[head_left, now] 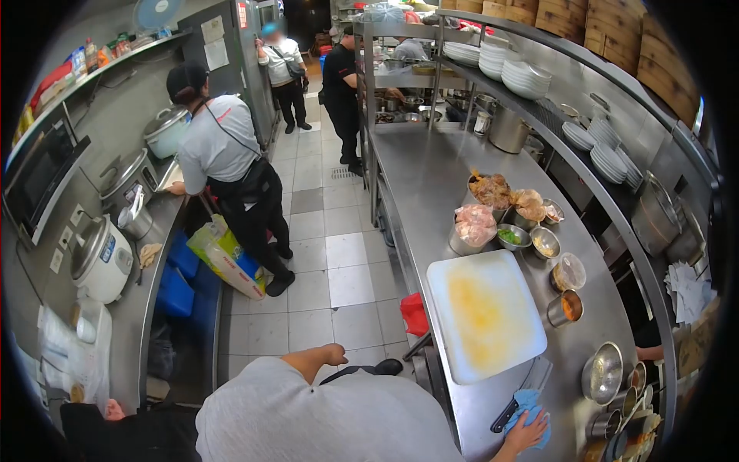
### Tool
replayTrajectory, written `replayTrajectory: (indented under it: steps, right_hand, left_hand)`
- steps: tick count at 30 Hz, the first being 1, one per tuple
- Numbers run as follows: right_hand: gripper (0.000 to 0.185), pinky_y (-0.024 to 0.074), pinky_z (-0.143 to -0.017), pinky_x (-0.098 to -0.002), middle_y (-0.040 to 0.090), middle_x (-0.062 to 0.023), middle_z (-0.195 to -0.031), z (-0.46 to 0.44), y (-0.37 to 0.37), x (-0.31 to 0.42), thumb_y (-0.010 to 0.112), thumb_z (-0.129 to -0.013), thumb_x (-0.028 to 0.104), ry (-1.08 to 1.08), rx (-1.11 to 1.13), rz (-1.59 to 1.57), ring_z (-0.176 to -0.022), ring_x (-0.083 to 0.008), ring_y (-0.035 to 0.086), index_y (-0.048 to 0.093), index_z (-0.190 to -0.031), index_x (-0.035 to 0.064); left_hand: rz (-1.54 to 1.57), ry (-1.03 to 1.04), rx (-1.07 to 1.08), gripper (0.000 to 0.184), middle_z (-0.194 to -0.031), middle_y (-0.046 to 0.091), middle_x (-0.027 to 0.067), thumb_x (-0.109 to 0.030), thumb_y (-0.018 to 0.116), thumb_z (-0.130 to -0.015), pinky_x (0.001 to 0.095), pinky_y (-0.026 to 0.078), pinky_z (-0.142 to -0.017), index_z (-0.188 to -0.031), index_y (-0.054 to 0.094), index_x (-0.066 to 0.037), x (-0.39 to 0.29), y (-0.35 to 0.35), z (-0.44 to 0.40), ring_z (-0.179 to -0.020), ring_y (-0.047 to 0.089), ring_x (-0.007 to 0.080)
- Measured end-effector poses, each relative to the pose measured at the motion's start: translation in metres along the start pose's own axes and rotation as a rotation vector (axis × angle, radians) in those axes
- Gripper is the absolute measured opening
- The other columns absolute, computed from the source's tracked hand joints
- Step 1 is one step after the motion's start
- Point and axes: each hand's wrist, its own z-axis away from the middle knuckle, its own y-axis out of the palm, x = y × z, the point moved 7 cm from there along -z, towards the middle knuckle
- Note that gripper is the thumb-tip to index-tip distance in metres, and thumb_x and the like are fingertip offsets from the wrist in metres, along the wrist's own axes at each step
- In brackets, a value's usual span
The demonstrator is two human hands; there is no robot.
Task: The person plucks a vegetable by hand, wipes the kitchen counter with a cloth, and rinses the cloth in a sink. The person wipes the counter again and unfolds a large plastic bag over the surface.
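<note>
My right hand [526, 433] lies on a crumpled blue cloth [531, 402] at the near edge of the steel counter, its fingers pressing over the cloth. Beside the cloth is a cleaver [504, 416] with a black handle; the cloth covers part of it and its blade points away from me. Just beyond lies a white cutting board [486, 316] stained yellow-orange in the middle. My left hand [336, 354] hangs over the floor in front of my body, fingers curled in, with nothing visible in it.
Past the board stand a container of pink meat [475, 225], a bowl of chopped greens [513, 236] and several metal bowls. An overhead shelf [570, 127] carries plates. A co-worker [223, 146] stands at the left counter by a rice cooker [101, 258]; others stand farther back along the tiled aisle.
</note>
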Motion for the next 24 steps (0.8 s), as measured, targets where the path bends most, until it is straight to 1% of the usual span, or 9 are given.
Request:
replayTrajectory:
  steps: [2,6,8,9,11,15,19,22,24]
  right_hand:
    - [0.065,0.0232,-0.118,-0.0629,0.04,-0.0082,-0.163,-0.002,0.0,0.0,0.053,-0.1,0.054,-0.01,-0.02,0.003,-0.151,-0.0349,0.032,0.046,-0.156,0.0213]
    - [0.065,0.024,-0.118,-0.0608,0.042,-0.0085,-0.162,0.0,0.0,0.001,0.053,-0.099,0.055,-0.022,-0.033,0.003,-0.15,-0.0346,0.034,0.047,-0.155,0.0215]
    - [0.065,0.0242,-0.118,-0.06,0.042,-0.0084,-0.161,-0.001,0.001,0.001,0.054,-0.099,0.055,-0.026,-0.041,-0.002,-0.149,-0.0344,0.035,0.047,-0.155,0.0218]
    - [0.065,0.0244,-0.118,-0.0595,0.042,-0.0084,-0.161,0.001,-0.002,0.003,0.054,-0.099,0.055,-0.012,-0.038,-0.004,-0.149,-0.0342,0.035,0.047,-0.154,0.0219]
    - [0.064,0.0245,-0.118,-0.0591,0.042,-0.0083,-0.161,0.002,-0.005,0.003,0.054,-0.099,0.055,0.005,-0.035,-0.005,-0.149,-0.034,0.036,0.048,-0.154,0.0221]
    - [0.064,0.024,-0.119,-0.0596,0.042,-0.0084,-0.162,0.0,-0.002,0.002,0.053,-0.1,0.056,-0.002,-0.036,-0.005,-0.149,-0.0334,0.035,0.047,-0.154,0.0226]
    - [0.064,0.0243,-0.119,-0.0596,0.042,-0.0089,-0.161,0.001,0.0,0.002,0.053,-0.1,0.056,0.015,-0.025,-0.004,-0.149,-0.0337,0.036,0.048,-0.154,0.0223]
    - [0.064,0.0245,-0.118,-0.0605,0.043,-0.0091,-0.161,0.002,0.003,-0.003,0.053,-0.1,0.056,-0.015,-0.059,-0.033,-0.149,-0.0339,0.036,0.048,-0.154,0.0219]
    - [0.064,0.0246,-0.118,-0.0608,0.043,-0.0091,-0.161,0.0,0.004,-0.003,0.054,-0.1,0.056,-0.011,-0.053,-0.031,-0.149,-0.034,0.036,0.048,-0.154,0.0218]
  left_hand:
    - [0.055,0.021,-0.106,0.054,-0.116,0.07,0.0267,-0.048,0.063,-0.085,0.0487,0.052,-0.099,-0.107,0.076,0.0,-0.01,-0.014,0.003,-0.113,0.066,0.0412]
    - [0.062,0.014,-0.099,0.055,-0.116,0.07,0.0263,-0.048,0.063,-0.085,0.0488,0.052,-0.099,-0.109,0.076,0.0,-0.005,-0.013,0.006,-0.114,0.066,0.0414]
    - [0.038,-0.059,0.038,0.066,-0.13,0.065,0.0269,-0.054,0.064,-0.086,0.0431,0.048,-0.107,-0.121,0.071,0.003,0.006,-0.003,0.01,-0.123,0.062,0.0398]
    - [0.038,-0.059,0.038,0.066,-0.13,0.065,0.0269,-0.054,0.064,-0.086,0.0431,0.048,-0.107,-0.121,0.071,0.003,0.013,0.001,0.01,-0.123,0.062,0.0398]
    - [-0.124,-0.053,0.138,0.064,-0.131,0.065,0.0266,-0.053,0.061,-0.09,0.0454,0.047,-0.107,-0.12,0.071,0.003,0.031,0.024,0.006,-0.124,0.061,0.0416]
    - [-0.135,-0.152,0.204,0.063,-0.128,0.067,0.0257,-0.053,0.058,-0.094,0.0487,0.047,-0.107,-0.118,0.072,0.004,0.055,0.04,0.01,-0.123,0.061,0.042]
    - [-0.195,-0.066,0.199,0.063,-0.126,0.068,0.0255,-0.053,0.058,-0.094,0.0483,0.048,-0.106,-0.115,0.073,0.004,0.058,0.049,0.004,-0.122,0.061,0.0411]
    - [-0.009,-0.212,0.239,0.061,-0.126,0.067,0.025,-0.052,0.058,-0.093,0.0479,0.048,-0.105,-0.115,0.073,0.003,0.038,0.036,0.025,-0.122,0.061,0.0409]
    - [-0.081,-0.095,0.104,0.06,-0.127,0.067,0.0246,-0.053,0.06,-0.089,0.0475,0.05,-0.103,-0.115,0.076,-0.002,0.027,0.029,0.016,-0.12,0.063,0.042]
